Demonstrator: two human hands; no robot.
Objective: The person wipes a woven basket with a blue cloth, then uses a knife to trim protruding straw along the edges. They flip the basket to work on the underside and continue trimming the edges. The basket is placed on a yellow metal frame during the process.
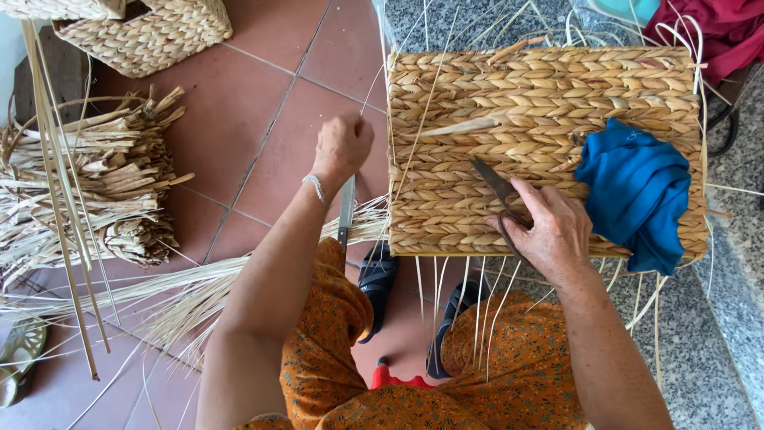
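- The person's right hand (553, 231), right of the middle of the frame, is closed around the handles of a pair of dark scissors (497, 195); the blades point up and to the left, and I cannot tell whether they are parted.
- The scissors lie over a woven panel (509, 87) of thick braided straw-coloured fibre, which fills the upper right of the frame and rests on a speckled grey stone ledge (708, 342).
- The left hand (342, 147), just left of the panel's edge near the upper middle, is curled into a loose fist around thin pale strands (414, 111) that run up and across the panel.
- A long narrow metal blade (346, 211) shows just below that fist, pointing down towards the person's lap; whether the fingers grip it I cannot tell.
- A silver bracelet (316, 187) sits on the left wrist.
- A crumpled blue cloth (637, 191) lies on the right part of the panel, just beside the right hand.
- Loose thin strands hang from the panel's lower edge over the person's orange patterned garment (509, 358).
- At the left of the frame a heap of dried fibre bundles (95, 183) lies on the red tiled floor (247, 111).
- A woven basket (147, 36) stands in the upper left corner.
- Dark sandals (378, 279) show at the lower middle.
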